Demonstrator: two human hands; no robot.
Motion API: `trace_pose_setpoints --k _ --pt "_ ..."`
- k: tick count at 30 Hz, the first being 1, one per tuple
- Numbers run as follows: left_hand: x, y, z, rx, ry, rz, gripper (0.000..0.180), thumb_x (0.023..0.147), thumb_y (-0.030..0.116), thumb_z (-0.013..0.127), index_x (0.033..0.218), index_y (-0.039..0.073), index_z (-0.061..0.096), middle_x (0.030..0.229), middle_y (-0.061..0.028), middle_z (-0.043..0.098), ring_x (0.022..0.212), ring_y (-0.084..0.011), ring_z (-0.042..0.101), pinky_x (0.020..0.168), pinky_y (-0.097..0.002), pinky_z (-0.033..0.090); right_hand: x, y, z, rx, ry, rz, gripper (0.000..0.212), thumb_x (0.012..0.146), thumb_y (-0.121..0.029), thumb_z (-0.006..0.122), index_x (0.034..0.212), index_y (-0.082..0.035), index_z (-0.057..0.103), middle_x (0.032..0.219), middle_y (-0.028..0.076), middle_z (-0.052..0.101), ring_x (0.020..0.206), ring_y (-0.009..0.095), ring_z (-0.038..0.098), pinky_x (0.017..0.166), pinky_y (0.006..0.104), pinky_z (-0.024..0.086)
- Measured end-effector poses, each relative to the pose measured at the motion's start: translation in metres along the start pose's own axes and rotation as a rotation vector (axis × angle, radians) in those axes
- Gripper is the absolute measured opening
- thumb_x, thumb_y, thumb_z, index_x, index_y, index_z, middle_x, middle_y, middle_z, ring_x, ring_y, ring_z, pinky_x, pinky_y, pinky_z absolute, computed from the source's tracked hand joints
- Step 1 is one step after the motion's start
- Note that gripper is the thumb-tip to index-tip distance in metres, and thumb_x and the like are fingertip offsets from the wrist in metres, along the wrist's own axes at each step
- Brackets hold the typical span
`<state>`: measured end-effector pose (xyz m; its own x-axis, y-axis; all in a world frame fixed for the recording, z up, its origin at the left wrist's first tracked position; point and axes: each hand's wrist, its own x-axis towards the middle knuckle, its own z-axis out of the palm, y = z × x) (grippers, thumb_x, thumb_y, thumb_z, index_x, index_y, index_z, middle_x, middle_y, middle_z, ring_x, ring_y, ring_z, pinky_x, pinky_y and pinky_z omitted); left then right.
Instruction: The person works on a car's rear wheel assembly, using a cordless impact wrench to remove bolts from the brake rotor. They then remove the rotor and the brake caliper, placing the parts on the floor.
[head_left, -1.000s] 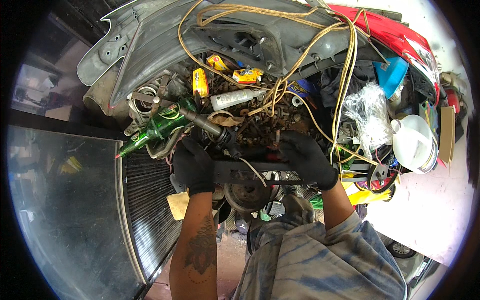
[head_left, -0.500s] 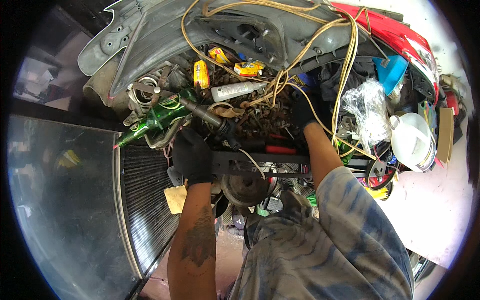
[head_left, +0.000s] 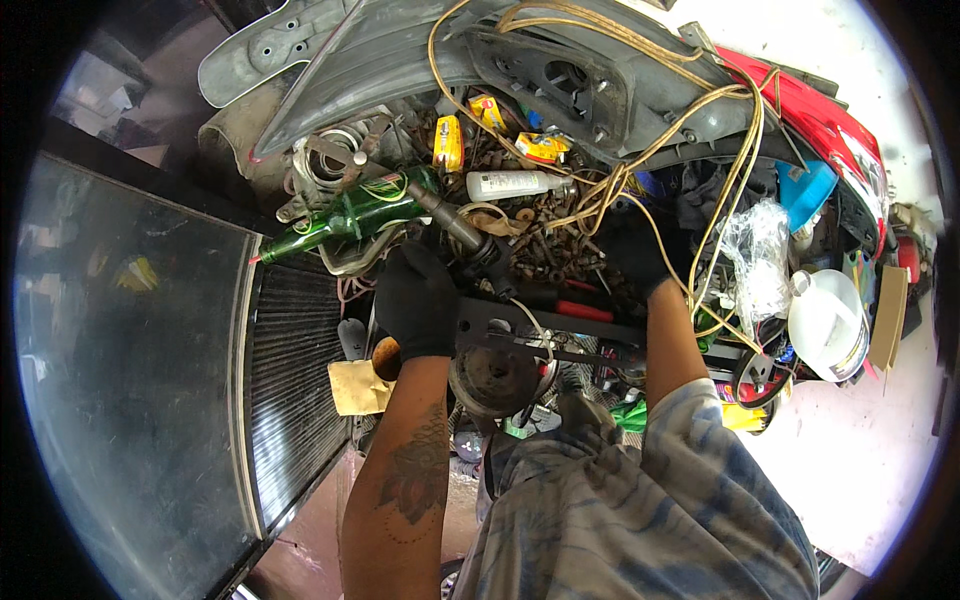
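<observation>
My left hand (head_left: 415, 300), in a black glove, is curled at the left end of a dark metal bar with holes (head_left: 480, 322). Its fingertips are hidden, and I cannot make out what it grips. Beside it lie a steel tube-like tool (head_left: 452, 222) and a green glass bottle (head_left: 345, 216). My right hand (head_left: 640, 250), also black-gloved, reaches into the right side of a heap of rusty bolts (head_left: 556, 255). Its fingers are lost against dark things. A red-handled tool (head_left: 582, 311) lies between the hands, next to the bar.
Tan cable (head_left: 752, 130) loops over the heap near my right wrist. Behind are a white bottle (head_left: 512, 184), a yellow packet (head_left: 448, 145) and a large grey panel (head_left: 400, 65). A clear plastic bag (head_left: 755, 245) and white jug (head_left: 828, 315) stand right; a finned radiator (head_left: 298, 390) left.
The view has shifted, so the scene sits further right and slightly lower. My right hand now shows more of its back over the bolts. My left hand stays by the bar's end.
</observation>
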<state>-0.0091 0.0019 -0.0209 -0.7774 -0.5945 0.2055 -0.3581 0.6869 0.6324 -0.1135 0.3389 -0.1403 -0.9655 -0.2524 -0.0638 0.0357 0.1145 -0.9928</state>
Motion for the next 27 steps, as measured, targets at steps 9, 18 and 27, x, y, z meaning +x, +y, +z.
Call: trace_pose_setpoints --k 9,18,27 --pt "0.004 0.005 -0.011 0.016 -0.044 -0.050 0.043 0.097 0.034 0.040 0.088 0.001 0.067 0.083 -0.0231 0.066 0.078 -0.0431 0.064 0.067 -0.0503 0.049 -0.074 -0.154 0.084 0.060 0.062 0.070 0.043 0.082 0.007 0.062 0.124 0.000 0.056 0.109 0.010 0.066 0.100 0.017 0.064 0.085 0.0314 0.054" --pt "-0.002 -0.006 -0.005 0.022 -0.018 0.006 0.040 0.097 0.032 0.040 0.086 0.003 0.066 0.080 -0.0216 0.066 0.075 -0.0427 0.064 0.062 -0.0500 0.049 -0.099 -0.179 0.103 0.282 -0.188 0.237 0.050 0.081 0.009 0.065 0.129 -0.001 0.055 0.110 0.009 0.066 0.098 0.014 0.063 0.081 0.0297 0.055" --pt "0.003 0.000 -0.016 0.022 0.099 0.134 0.037 0.095 0.035 0.045 0.087 0.005 0.065 0.074 -0.0187 0.066 0.071 -0.0427 0.063 0.062 -0.0507 0.050 -0.117 -0.209 0.125 0.894 -0.389 0.473 0.042 0.088 -0.009 0.067 0.126 0.005 0.056 0.110 0.011 0.064 0.097 0.019 0.063 0.084 0.0335 0.054"
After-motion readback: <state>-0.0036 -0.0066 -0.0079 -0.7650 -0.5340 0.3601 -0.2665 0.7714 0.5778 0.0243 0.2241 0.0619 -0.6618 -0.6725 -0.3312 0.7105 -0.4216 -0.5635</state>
